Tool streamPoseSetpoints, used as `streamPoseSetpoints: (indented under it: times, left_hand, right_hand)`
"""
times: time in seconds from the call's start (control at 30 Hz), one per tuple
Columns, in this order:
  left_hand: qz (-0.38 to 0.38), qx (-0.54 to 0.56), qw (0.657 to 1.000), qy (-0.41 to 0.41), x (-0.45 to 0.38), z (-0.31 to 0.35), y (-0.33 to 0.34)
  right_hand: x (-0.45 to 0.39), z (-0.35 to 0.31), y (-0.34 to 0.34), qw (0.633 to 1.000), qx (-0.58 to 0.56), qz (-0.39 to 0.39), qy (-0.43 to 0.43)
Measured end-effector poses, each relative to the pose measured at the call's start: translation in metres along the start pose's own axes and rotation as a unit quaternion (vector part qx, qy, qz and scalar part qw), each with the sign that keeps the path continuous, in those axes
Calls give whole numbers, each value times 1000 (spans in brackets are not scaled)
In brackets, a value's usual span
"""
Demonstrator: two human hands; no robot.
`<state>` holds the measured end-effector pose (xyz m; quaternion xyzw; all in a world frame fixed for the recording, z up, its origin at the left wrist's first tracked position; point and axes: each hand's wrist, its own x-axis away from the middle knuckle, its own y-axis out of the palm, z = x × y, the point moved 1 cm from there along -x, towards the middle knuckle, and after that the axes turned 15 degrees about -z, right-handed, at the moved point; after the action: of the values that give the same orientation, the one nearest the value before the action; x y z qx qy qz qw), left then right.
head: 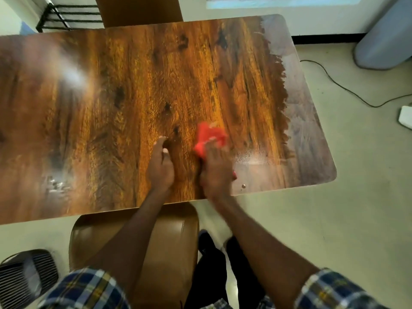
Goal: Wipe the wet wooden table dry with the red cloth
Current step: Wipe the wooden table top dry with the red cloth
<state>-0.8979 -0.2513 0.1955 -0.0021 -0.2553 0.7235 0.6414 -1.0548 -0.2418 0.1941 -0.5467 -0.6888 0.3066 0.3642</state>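
Right hand [215, 168], blurred, presses the bunched red cloth [210, 138] flat onto the wooden table [111, 97] near its front edge; left hand [161, 162] rests loosely curled, empty, just beside.

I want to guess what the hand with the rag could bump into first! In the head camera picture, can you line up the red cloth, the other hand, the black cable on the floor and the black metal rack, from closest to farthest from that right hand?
From the right hand:
1. Red cloth, under its fingers.
2. Left hand, just beside it on the table.
3. Black cable, on the floor off to the right.
4. Black metal rack, past the table's far left corner.
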Motion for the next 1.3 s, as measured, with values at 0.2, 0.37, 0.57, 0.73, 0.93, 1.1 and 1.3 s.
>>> streamPoseSetpoints:
  times: [0.2,0.37,0.57,0.73,0.93,1.1,1.3]
  left_hand:
    - [-13,-14,1000,25,29,-10,12]
    - [-74,-234,969,35,49,-23,41]
    - [-37,-194,980,-6,53,16,53]
    - [-21,-176,984,27,69,37,80]
    - [-114,-300,946,45,73,23,121]
    - [-134,-436,889,-29,83,43,145]
    - [-120,-420,899,-26,74,98,166]
  right_hand:
    - [38,14,31,981,77,-117,-137]
    - [46,127,-38,993,96,-53,-49]
    - [47,186,-84,998,42,18,42]
    - [54,109,-34,1000,8,-13,-23]
    - [68,149,-50,978,144,-74,-133]
    - [72,239,-123,990,132,-50,-6]
    - [51,209,-193,910,-390,66,120]
